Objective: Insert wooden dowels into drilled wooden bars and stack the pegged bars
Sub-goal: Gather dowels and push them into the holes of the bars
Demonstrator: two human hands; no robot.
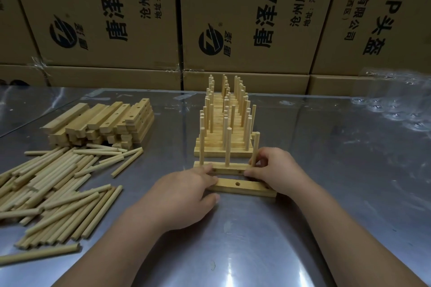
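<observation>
A pegged bar (229, 168) with three upright dowels lies on the metal table just in front of a row of finished pegged bars (225, 123). My right hand (276, 171) pinches its right dowel (255, 147) near the bar and covers the bar's right end. My left hand (186, 191) rests with straight fingers against the left ends of this bar and of an empty drilled bar (245, 187) lying nearer to me, whose middle hole shows.
A pile of loose dowels (58, 184) spreads over the left of the table (326, 170), with a stack of drilled bars (102, 123) behind it. Cardboard boxes (233, 18) wall off the far edge. Crumpled clear plastic (396, 105) lies at the back right.
</observation>
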